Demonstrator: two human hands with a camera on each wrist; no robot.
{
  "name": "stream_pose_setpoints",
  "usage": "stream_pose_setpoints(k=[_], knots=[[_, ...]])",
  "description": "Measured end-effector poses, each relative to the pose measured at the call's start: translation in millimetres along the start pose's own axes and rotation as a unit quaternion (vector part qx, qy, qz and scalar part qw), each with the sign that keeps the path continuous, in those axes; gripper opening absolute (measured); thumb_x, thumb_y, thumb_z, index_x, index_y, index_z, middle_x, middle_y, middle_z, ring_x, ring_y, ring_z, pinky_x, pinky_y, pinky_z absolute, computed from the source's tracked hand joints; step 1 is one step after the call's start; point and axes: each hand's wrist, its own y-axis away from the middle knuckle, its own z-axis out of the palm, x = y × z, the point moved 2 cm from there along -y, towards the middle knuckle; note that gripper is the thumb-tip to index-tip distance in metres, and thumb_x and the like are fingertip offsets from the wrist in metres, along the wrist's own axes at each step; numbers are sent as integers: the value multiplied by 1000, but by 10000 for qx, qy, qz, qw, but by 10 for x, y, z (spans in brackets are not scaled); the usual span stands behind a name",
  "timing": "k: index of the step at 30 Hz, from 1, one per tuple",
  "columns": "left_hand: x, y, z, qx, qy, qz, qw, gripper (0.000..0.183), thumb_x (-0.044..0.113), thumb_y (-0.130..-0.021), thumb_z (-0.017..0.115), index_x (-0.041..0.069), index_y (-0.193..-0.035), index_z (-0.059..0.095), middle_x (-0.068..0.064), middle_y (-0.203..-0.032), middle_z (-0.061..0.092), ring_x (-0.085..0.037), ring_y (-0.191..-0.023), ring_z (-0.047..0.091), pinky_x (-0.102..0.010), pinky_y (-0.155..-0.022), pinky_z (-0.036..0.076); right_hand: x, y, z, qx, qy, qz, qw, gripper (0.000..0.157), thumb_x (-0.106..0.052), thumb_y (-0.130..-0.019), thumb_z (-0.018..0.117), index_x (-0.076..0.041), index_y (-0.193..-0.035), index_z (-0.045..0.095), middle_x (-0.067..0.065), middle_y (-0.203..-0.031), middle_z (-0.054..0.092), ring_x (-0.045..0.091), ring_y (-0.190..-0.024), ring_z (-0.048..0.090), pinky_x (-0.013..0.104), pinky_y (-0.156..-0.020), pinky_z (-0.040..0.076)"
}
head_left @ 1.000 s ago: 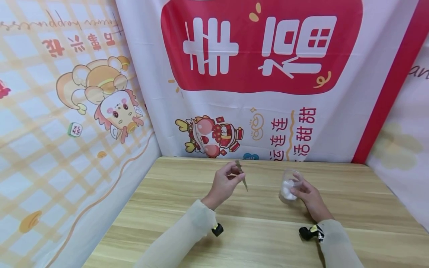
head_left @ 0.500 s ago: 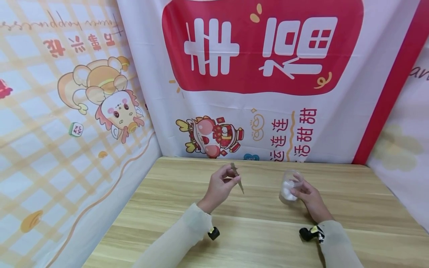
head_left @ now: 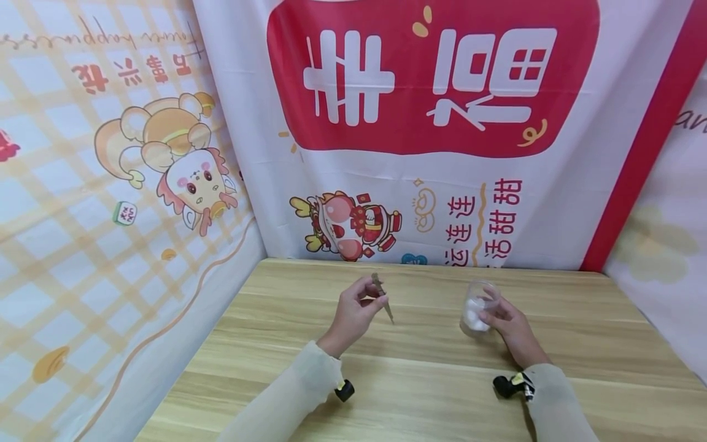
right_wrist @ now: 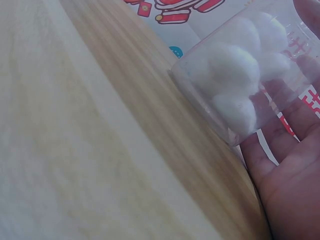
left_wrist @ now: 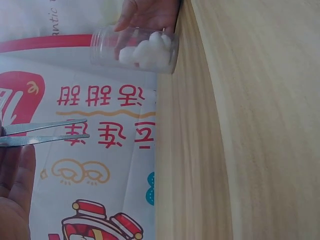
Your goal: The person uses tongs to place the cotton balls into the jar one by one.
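Note:
My left hand [head_left: 353,313] pinches a pair of metal tweezers [head_left: 383,298] between thumb and fingers, tips pointing down toward the table. In the left wrist view the tweezers [left_wrist: 47,132] have their two arms slightly apart, with nothing between the tips. To the right, my right hand [head_left: 510,325] grips a clear plastic jar [head_left: 474,290] with no lid on it, fingers curled round its side. Several white cotton balls [right_wrist: 232,67] lie in the bottom of the jar, which tilts a little. A wide gap separates the tweezers from the jar.
A wood-grain table [head_left: 420,393] lies under both hands. Printed cloth with a red panel [head_left: 431,73] hangs at the table's back edge, and patterned cloth walls [head_left: 127,184] flank the left and right. Small black cameras [head_left: 345,390] are strapped at both wrists.
My left hand has drifted left and slightly toward me with the tweezers, away from the jar. The right hand and jar have stayed in place.

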Motion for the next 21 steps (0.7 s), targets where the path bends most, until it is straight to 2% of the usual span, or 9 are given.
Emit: stream_pose_setpoints(k=[6,10,13,17,21], knots=[[-16,50,-42,54,-102,-227,9997,27,9,-92,68,14,-118,62,-11,-104,65,-19,-95,64,-29,-82,57,15,-6,0,4,49,27,10000,71,-33,-94,66,-17,-153,31,17,-147,42,3,-115,51,14,-91,41],[26,74,-75,97,-202,-258,9994,28,2,-91,66,9,-118,61,-16,-105,64,-24,-97,64,-30,-84,57,26,-16,-5,18,37,1,10000,70,-32,-94,66,-16,-152,32,18,-146,43,3,-115,51,14,-90,43],[70,95,-101,136,-216,-205,9995,28,1,-91,66,8,-118,61,-15,-103,64,-24,-96,63,-31,-84,57,36,-18,-10,21,74,-8,10000,70,-33,-93,67,-16,-152,32,17,-146,43,3,-115,51,14,-90,42],[26,124,-150,169,-167,-137,9996,26,8,-92,68,13,-117,62,-6,-101,64,-19,-94,63,-30,-83,57,49,-16,-9,-7,31,-62,10000,70,-31,-94,67,-16,-152,32,16,-146,44,3,-115,51,14,-91,41],[156,152,-182,179,-239,-90,9995,25,4,-92,67,11,-116,62,-10,-100,65,-23,-94,64,-31,-81,58,53,-13,-15,-3,15,-88,10000,69,-31,-93,67,-16,-152,33,12,-144,47,3,-115,52,13,-92,41]])
